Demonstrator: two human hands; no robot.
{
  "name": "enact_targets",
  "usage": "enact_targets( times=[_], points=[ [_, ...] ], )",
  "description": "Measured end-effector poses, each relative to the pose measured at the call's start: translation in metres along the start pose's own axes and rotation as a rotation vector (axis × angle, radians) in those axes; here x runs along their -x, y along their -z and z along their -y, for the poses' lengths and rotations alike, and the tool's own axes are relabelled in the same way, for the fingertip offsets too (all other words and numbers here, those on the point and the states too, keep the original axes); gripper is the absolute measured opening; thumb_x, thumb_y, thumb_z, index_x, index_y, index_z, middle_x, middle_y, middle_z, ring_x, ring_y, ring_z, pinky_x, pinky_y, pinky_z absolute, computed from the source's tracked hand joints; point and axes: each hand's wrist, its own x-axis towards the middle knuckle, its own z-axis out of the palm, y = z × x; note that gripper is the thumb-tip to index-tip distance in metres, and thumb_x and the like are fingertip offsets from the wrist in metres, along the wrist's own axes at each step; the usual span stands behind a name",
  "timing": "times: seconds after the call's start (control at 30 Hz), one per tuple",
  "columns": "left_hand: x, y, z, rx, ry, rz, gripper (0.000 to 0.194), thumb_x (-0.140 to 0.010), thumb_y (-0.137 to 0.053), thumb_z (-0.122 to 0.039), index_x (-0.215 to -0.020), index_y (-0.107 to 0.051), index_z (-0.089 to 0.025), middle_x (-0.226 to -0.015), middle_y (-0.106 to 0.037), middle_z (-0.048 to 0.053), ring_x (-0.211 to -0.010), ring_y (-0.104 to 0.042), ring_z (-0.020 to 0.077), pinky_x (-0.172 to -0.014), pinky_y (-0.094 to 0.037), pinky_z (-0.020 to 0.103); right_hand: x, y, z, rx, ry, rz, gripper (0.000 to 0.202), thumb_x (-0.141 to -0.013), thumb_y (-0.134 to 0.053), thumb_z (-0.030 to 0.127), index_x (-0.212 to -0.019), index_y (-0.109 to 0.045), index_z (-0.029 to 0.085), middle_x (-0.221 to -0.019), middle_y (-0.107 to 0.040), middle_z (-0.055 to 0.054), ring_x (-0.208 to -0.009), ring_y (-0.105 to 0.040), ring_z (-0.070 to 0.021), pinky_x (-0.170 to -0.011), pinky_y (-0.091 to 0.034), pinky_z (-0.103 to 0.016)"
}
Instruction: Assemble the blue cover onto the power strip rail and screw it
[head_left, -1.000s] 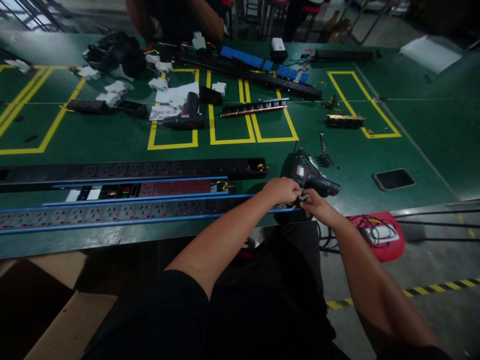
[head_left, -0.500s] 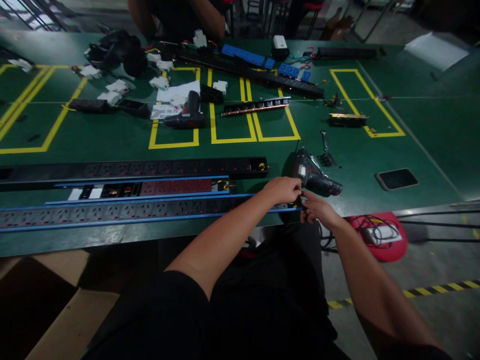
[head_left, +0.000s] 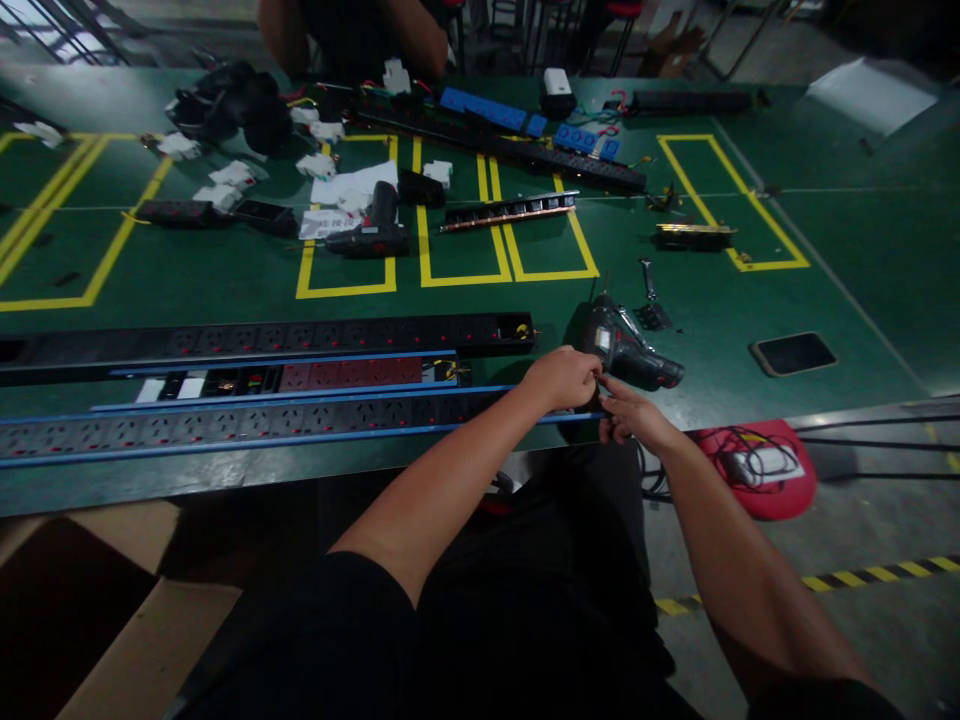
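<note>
Along the tabletop's [head_left: 450,303] near edge the blue-edged socket strip [head_left: 251,423] is laid, presumably so its right end can be reached by the left hand [head_left: 568,377] and right hand [head_left: 634,415], fingers bent close together there, though what is gripped cannot be told.

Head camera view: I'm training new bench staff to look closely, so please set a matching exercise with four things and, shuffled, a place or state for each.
Things
1. Nearest socket strip
2. Phone
3. Nearer drill
4. White sheet

Places or states
A. By the far edge of the green table, toward the right
B. Left hand and right hand at its right end
C. Lying with its dark screen up
D. Just beyond both hands

Right pairs: 1-B, 2-C, 3-D, 4-A
</note>
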Motion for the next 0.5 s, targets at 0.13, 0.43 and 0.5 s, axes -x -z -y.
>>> enact_targets(
  times=[0.13,0.43,0.5],
  points=[
    [0.006,0.003,-0.001,0.028,0.101,-0.085,0.034,-0.085,-0.042,-0.019,-0.104,-0.07,-0.023,-0.107,-0.073,0.004,-0.096,-0.065,0.0197,-0.078,-0.05,0.031,-0.002,-0.001,-0.003,0.004,0.033,-0.014,0.069,-0.087,-0.052,0.035,-0.15,-0.032,0.016,-0.054,-0.058,0.003,-0.043,-0.059,-0.0153,-0.034,-0.034,-0.019],
    [0.016,0.006,0.002,0.06,0.131,-0.097,0.032,-0.086,-0.042,-0.019,-0.1,-0.07,-0.024,-0.106,-0.072,0.001,-0.097,-0.064,0.0182,-0.08,-0.05,0.03,-0.004,-0.008,0.0,0.005,0.012,-0.124,0.067,-0.084,-0.053,0.033,-0.147,-0.04,0.013,-0.052,-0.056,0.002,-0.038,-0.055,-0.0142,-0.032,-0.03,-0.019],
    [0.024,0.01,0.003,0.034,0.107,-0.076,0.033,-0.086,-0.041,-0.019,-0.104,-0.069,-0.024,-0.107,-0.072,0.001,-0.097,-0.064,0.0187,-0.082,-0.05,0.031,-0.004,-0.009,0.0,0.021,0.001,-0.143,0.067,-0.085,-0.052,0.033,-0.148,-0.041,0.013,-0.052,-0.056,0.002,-0.038,-0.055,-0.0139,-0.033,-0.03,-0.02]
  ],
)
